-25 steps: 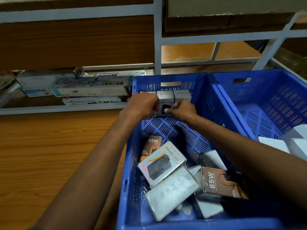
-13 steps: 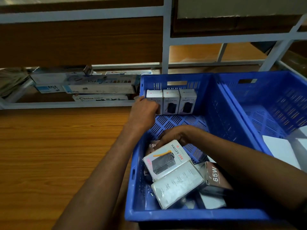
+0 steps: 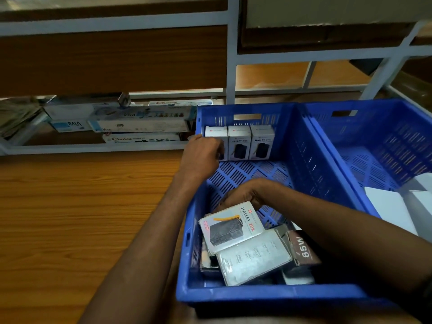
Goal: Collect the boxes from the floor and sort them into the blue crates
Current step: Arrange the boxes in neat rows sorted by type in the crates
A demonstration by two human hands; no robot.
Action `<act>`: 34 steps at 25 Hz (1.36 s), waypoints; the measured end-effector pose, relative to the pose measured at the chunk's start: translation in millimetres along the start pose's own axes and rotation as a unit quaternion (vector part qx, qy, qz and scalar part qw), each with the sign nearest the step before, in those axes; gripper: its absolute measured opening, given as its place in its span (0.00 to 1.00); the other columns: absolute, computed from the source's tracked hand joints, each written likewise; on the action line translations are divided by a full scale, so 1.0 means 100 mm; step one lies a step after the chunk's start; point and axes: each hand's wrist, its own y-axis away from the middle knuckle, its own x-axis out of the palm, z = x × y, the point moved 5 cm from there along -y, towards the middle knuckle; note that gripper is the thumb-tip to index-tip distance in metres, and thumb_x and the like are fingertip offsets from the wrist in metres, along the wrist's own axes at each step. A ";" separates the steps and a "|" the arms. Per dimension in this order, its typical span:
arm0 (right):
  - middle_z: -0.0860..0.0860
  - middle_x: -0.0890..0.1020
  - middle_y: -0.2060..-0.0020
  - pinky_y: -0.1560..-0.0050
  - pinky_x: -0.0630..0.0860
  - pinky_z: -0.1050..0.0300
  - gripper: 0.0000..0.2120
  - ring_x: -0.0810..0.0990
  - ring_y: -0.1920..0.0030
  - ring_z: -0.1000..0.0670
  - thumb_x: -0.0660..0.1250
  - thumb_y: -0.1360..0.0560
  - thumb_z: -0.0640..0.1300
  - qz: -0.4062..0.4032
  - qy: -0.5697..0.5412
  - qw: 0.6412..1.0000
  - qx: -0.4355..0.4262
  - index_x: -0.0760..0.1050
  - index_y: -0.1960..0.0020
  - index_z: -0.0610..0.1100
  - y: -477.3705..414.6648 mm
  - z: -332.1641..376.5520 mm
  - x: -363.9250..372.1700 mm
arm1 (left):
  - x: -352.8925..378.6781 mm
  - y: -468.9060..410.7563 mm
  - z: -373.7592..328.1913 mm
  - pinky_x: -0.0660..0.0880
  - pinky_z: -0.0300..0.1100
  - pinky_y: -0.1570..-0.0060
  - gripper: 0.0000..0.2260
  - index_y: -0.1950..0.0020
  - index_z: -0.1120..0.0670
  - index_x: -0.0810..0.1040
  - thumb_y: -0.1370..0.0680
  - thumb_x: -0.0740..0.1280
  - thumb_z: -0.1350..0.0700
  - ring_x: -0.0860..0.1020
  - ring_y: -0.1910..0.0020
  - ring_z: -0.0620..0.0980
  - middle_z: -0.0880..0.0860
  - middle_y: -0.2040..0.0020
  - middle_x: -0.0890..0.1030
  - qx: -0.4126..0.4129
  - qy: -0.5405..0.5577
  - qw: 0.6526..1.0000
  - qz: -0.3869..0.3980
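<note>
A blue crate (image 3: 257,298) sits on the wooden floor. Three white Halley 20K boxes stand upright in a row against its far wall. My left hand (image 3: 203,155) is curled on the leftmost upright box (image 3: 216,135), thumb at its left side and fingers across its front. Near the crate's front lies a loose pile: a flat Halley 20K box (image 3: 231,228), a white box (image 3: 254,256) and a brown 65W box (image 3: 304,249). My right hand (image 3: 243,195) curls over the far edge of the flat Halley 20K box.
A second blue crate (image 3: 374,136) stands against the first on the right, with white boxes (image 3: 392,206) at its near end. Behind is a grey metal rack (image 3: 231,66) whose low shelf holds long Viva and Choice cartons (image 3: 140,122). Wooden floor (image 3: 70,206) lies left.
My right hand left the upright row at the far wall and came back to the pile, closing on the flat Halley 20K box. My left hand stays at the leftmost upright box.
</note>
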 end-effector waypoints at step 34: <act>0.44 0.84 0.38 0.42 0.83 0.54 0.34 0.84 0.38 0.46 0.81 0.34 0.36 -0.364 -0.227 0.778 -0.459 0.76 0.29 0.44 1.79 -0.02 -0.55 | -0.17 0.64 -0.51 0.69 0.53 0.26 0.26 0.17 0.38 0.55 0.14 0.59 0.45 0.67 0.23 0.46 0.46 0.20 0.66 -0.085 0.524 0.845 0.071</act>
